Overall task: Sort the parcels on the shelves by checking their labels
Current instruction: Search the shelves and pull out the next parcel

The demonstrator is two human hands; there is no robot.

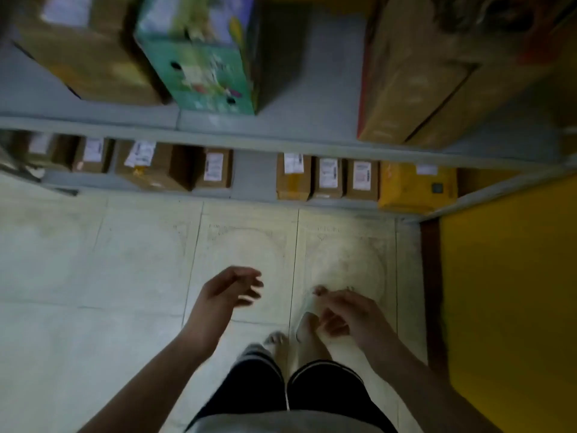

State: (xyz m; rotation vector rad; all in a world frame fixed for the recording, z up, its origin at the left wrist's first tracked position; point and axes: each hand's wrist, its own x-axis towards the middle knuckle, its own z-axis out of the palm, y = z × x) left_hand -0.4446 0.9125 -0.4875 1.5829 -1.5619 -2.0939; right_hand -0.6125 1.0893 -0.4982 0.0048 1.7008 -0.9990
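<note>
Both hands hang low over the tiled floor, well short of the shelves. My left hand (229,287) is open, fingers spread and blurred, holding nothing. My right hand (345,310) has its fingers curled loosely; nothing is visible in it. On the bottom shelf (249,176) stands a row of small brown parcels with white labels (214,167), (327,173), ending in a yellow parcel (416,187). The upper shelf (281,126) carries a brown box (90,51), a green printed box (203,64) and a large brown box (415,73).
A yellow wall (512,292) closes the right side. Pale floor tiles (109,260) stretch between me and the shelves. My legs in dark shorts and my feet show below the hands. A gap lies between the parcels on the bottom shelf, near its middle.
</note>
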